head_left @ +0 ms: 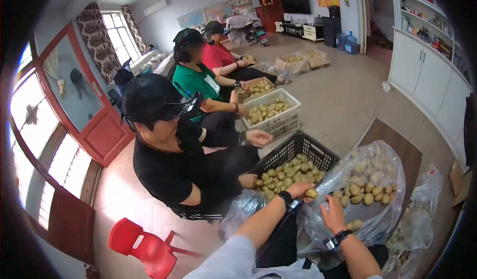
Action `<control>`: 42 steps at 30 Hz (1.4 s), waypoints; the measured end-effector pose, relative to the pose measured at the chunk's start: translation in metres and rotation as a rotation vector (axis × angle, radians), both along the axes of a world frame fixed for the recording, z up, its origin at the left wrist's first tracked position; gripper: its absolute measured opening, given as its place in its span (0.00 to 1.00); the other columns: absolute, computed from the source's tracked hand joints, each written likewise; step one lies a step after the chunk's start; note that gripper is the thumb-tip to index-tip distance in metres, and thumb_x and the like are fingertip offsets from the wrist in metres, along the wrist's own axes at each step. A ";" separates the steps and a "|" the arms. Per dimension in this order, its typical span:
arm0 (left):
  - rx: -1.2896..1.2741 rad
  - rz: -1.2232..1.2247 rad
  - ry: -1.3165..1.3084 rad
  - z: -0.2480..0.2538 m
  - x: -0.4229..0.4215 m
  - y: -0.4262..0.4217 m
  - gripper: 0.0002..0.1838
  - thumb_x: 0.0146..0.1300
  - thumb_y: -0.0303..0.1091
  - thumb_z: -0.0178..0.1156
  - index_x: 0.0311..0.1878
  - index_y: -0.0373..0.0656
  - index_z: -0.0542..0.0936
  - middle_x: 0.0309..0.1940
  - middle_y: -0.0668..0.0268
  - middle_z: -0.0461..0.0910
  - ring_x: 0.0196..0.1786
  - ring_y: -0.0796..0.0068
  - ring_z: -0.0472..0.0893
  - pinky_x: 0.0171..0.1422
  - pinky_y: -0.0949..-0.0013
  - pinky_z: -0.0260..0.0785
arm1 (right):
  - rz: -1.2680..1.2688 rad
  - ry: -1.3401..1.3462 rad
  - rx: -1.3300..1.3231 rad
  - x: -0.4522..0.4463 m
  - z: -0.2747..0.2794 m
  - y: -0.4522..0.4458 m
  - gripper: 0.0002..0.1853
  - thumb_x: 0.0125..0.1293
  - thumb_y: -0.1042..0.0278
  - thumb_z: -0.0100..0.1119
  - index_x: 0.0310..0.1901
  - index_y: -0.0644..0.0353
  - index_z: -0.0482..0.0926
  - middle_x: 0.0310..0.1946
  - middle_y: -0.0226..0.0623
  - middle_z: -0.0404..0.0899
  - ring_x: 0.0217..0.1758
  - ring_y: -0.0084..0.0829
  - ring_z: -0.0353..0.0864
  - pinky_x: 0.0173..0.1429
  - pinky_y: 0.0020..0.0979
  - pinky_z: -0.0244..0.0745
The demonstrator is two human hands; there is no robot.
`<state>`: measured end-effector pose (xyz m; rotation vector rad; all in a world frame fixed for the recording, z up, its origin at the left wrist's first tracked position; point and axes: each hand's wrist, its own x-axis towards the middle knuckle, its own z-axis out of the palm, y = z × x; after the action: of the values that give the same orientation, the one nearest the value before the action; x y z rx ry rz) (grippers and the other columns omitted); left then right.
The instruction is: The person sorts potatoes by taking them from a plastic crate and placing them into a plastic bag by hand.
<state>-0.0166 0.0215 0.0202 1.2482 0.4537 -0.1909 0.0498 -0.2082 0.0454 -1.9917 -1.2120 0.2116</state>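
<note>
My left hand [299, 190] is closed around a kiwifruit [311, 193] at the near right corner of the black crate [318, 149]. Many more brownish-green kiwifruit [287, 175] fill the bottom of that crate. My right hand [333, 214] is raised beside the clear plastic bag [389, 162], fingers apart, with nothing visible in it. Inside the bag, more kiwifruit [368, 198] are loosely spread. I cannot tell whether my right hand touches the plastic.
A person in black [164, 159] sits left of the crate, hands close to it. Two more people sit beyond, by a white crate [285, 125] and a cardboard box [256, 88] of kiwifruit. A red stool [149, 251] stands lower left; plastic bags [417, 219] lie at right.
</note>
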 end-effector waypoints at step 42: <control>0.163 0.393 0.107 -0.041 -0.012 0.035 0.17 0.66 0.41 0.59 0.50 0.41 0.74 0.39 0.61 0.79 0.32 0.59 0.83 0.28 0.63 0.77 | -0.296 0.676 -0.069 0.027 -0.050 -0.090 0.23 0.59 0.51 0.63 0.44 0.64 0.78 0.37 0.49 0.83 0.40 0.44 0.82 0.44 0.40 0.74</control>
<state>-0.0284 0.0566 -0.0206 1.2852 0.8091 0.1158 0.0767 -0.2979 -0.0048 -1.8928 -0.4810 0.7141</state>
